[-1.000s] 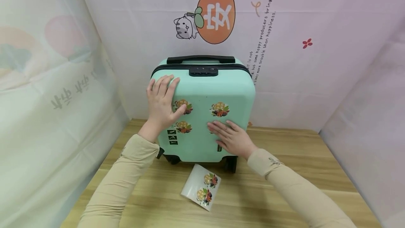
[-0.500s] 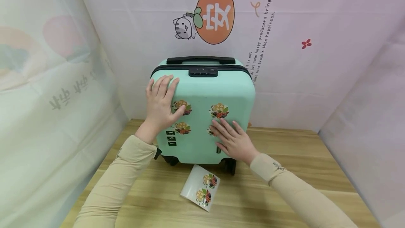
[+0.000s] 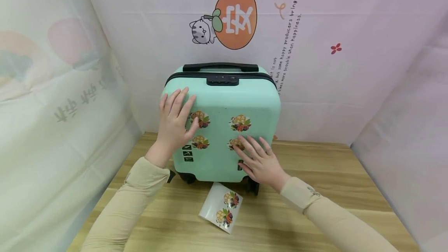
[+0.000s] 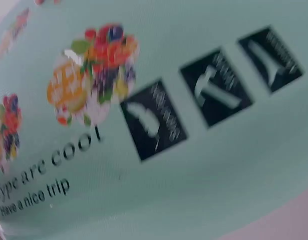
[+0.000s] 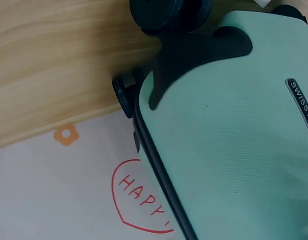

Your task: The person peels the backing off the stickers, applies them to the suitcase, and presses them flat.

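A mint-green suitcase (image 3: 224, 100) stands upright on its wheels, its front bearing several fruit stickers. My left hand (image 3: 173, 119) rests with spread fingers on the upper left of its front, thumb beside the upper left fruit sticker (image 3: 202, 119). Lower right, my right hand (image 3: 260, 162) has its fingers extended over the edge of another fruit sticker (image 3: 235, 143). The upper right sticker (image 3: 240, 123) shows in full. In the left wrist view, black square decals (image 4: 154, 120) and printed words lie near a fruit sticker (image 4: 93, 72). Neither wrist view plainly shows a hand.
A curled sticker sheet (image 3: 213, 203) with two fruit stickers lies on the wooden table (image 3: 315, 213) before the suitcase. Black wheels (image 3: 252, 186) are under its lower corners, and a black handle (image 3: 220, 65) tops it. Printed white cloth (image 3: 315, 100) hangs behind and at both sides.
My right hand has slid slightly right and down, uncovering more of the lower right sticker. My left hand has shifted a little left and its fingers have lifted somewhat. The sticker sheet stays put.
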Motion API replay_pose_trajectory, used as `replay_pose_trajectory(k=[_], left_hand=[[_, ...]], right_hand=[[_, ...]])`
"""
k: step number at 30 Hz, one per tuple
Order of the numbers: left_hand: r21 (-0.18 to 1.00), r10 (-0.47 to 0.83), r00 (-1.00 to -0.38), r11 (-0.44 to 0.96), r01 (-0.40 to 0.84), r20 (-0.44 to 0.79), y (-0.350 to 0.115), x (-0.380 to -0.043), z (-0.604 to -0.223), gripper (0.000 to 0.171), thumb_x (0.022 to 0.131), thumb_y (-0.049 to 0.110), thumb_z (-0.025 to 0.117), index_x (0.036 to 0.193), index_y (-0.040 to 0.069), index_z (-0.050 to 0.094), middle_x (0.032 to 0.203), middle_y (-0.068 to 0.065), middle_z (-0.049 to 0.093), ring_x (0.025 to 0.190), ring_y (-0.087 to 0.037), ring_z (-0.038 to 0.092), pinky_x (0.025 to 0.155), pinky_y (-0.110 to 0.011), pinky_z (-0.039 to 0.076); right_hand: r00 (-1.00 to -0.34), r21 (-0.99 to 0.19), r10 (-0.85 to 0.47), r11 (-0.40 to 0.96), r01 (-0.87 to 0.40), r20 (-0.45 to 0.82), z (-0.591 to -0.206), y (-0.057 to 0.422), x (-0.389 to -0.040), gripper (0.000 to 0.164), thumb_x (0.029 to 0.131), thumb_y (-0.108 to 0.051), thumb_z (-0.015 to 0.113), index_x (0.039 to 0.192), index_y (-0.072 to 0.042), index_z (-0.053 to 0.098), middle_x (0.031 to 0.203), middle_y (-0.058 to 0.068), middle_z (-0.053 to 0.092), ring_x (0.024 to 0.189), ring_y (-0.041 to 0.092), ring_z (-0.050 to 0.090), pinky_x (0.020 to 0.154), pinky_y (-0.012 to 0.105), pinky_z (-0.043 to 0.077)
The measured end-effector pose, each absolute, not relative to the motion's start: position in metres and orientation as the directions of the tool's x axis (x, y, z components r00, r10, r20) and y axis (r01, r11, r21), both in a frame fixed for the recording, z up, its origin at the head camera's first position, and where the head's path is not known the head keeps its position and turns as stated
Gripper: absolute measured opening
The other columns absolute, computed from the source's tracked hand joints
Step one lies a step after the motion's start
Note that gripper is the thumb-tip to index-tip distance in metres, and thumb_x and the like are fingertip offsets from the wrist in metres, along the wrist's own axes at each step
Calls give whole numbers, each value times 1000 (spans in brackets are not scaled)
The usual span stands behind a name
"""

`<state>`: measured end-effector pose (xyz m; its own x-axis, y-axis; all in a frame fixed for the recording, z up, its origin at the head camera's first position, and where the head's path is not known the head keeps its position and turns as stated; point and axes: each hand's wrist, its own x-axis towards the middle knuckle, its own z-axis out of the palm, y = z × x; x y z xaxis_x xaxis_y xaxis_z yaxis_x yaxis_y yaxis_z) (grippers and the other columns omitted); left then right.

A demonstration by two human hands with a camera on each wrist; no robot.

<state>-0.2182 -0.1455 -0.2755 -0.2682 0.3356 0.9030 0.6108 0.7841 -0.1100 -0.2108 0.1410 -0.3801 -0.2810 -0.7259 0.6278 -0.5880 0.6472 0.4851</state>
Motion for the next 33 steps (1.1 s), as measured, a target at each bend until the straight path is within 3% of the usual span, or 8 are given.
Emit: replay_pose_trajectory(k=[3,9,20,28,29,33], left_hand=[[-140,351,-221,761,634,910,-143,-213,-286,49,81,18,54,128,3,53,136,-21,47,125,-38,39,107,-58,23],[-143,383,-213,716,683,899,-138,-201,-310,47,76,13,59,122,2,57,132,-22,50,121,-39,44,103,-58,29],[-27,399,-366,706,708,841,-131,-172,-393,40,77,15,57,115,1,60,127,-22,54,115,-37,49,98,-57,36],[-24,517,-450,676,737,729,-124,-154,-449,24,83,16,57,103,6,64,124,-20,57,112,-35,55,95,-54,44],[-9,528,-471,673,739,707,-123,-152,-454,23,83,16,58,103,7,64,124,-20,57,113,-35,55,95,-54,44],[116,527,-623,703,701,578,-121,-144,-470,32,82,16,66,112,6,64,132,-19,53,118,-35,52,98,-53,43]], right_hand=[[-302,457,-710,662,-595,636,-382,147,-207,51,103,-42,18,137,-17,46,146,11,35,131,31,34,106,50,25],[-334,402,-683,681,-611,649,-390,154,-199,54,103,-44,17,133,-16,52,145,13,40,127,32,37,104,51,26],[-392,301,-653,692,-656,648,-421,150,-179,53,103,-42,17,124,-14,57,134,16,50,121,32,43,98,55,29],[-482,247,-718,653,-716,501,-450,145,-163,58,101,-48,11,123,-19,56,130,10,52,115,26,49,96,49,39],[-490,248,-725,650,-718,484,-454,145,-162,56,101,-48,14,123,-19,56,130,10,52,114,26,50,95,48,40],[-541,181,-743,640,-747,394,-468,143,-158,42,96,-45,49,127,-18,54,133,11,50,114,25,50,94,47,42]])
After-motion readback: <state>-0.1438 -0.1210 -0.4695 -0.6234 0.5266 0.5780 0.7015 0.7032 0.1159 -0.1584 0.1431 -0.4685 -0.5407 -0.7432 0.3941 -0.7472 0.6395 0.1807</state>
